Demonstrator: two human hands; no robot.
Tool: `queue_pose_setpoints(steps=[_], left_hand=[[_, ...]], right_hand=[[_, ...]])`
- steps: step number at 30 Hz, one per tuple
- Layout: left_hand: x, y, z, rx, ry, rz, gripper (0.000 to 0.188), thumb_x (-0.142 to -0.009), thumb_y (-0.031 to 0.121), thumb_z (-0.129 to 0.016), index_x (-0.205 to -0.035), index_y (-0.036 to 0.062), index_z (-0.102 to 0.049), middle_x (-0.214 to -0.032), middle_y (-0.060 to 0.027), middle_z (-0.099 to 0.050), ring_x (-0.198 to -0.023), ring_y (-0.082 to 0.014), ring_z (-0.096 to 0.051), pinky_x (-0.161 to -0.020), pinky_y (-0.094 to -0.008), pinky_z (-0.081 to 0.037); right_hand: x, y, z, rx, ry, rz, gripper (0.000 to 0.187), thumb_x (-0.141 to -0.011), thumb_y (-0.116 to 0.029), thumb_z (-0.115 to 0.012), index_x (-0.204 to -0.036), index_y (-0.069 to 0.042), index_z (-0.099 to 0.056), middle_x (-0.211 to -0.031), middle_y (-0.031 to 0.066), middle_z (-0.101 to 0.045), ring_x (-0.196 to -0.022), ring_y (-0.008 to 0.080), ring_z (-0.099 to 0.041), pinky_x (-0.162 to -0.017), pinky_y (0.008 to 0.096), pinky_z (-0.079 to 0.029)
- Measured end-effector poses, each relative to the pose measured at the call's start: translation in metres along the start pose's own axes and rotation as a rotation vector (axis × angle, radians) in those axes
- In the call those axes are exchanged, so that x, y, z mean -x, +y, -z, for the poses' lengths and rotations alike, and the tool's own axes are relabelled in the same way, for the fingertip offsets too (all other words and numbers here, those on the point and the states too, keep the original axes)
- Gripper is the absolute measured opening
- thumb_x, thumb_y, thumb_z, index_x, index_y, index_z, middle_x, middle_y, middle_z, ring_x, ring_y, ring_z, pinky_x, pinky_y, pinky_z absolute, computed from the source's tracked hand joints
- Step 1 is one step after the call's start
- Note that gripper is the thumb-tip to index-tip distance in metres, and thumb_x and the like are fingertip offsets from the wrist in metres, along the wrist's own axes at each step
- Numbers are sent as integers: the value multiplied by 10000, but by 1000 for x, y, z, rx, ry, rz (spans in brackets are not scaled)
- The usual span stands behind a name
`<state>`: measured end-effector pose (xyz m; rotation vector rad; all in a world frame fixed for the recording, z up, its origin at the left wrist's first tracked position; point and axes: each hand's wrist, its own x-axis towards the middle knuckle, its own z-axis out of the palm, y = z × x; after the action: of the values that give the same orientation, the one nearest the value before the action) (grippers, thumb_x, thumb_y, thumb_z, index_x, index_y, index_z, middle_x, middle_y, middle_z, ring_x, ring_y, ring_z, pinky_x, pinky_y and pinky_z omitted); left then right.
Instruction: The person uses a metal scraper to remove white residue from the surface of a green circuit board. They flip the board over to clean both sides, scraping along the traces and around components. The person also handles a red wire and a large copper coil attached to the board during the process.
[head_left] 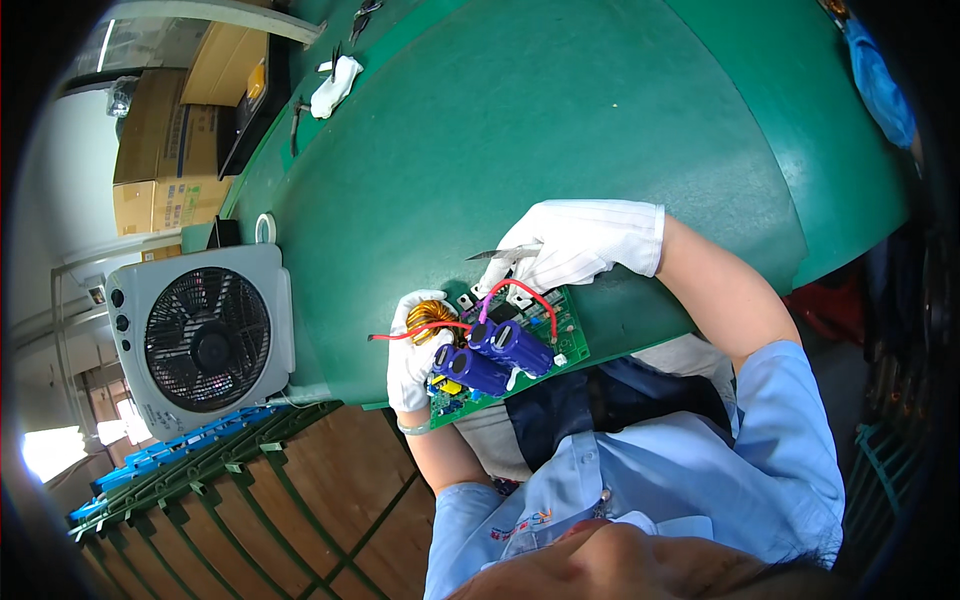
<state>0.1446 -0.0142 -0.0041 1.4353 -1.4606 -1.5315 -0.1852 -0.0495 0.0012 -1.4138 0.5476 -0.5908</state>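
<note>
Indoors, a gloved left hand [404, 365] grips a circuit board [508, 348] by its nine-o'clock side at the green table's [470, 140] six-o'clock edge; the gloved right hand [590, 243] clasps a pointed metal tool [503, 254] toward the board's twelve.

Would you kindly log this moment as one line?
left hand: holds circuit board; right hand: holds pointed metal tool; fan: left of board

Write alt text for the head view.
Gloved left hand holds a green circuit board with purple capacitors; gloved right hand holds a pointed metal tool near it, at a green table. A grey fan is at picture left.
</note>
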Motion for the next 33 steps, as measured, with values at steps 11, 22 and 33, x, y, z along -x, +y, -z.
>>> queue_pose_setpoints(steps=[11,22,33], left_hand=[[0,1,1,14,-1,16,498,-741,-1,-679,-1225,9,-563,-1061,-101,-662,-956,-178,-646,-899,-329,-550],[0,3,0,31,8,34,509,-733,10,-710,-1222,12,-568,-1077,-92,-657,-982,-175,-643,-913,-323,-542],[1,4,-1,86,-15,47,515,-761,48,-759,-1237,14,-563,-1083,-83,-653,-980,-157,-630,-909,-309,-534]], right_hand=[[12,-31,10,639,207,-179,402,-887,-422,-693,-881,-20,-698,-739,200,-616,-663,365,-582,-627,448,-461],[14,-27,5,654,133,-82,455,-907,-432,-622,-781,5,-650,-709,230,-576,-669,420,-548,-628,488,-442],[19,-22,-1,644,140,3,358,-880,-395,-689,-828,-44,-635,-706,198,-605,-653,409,-577,-584,465,-432]])
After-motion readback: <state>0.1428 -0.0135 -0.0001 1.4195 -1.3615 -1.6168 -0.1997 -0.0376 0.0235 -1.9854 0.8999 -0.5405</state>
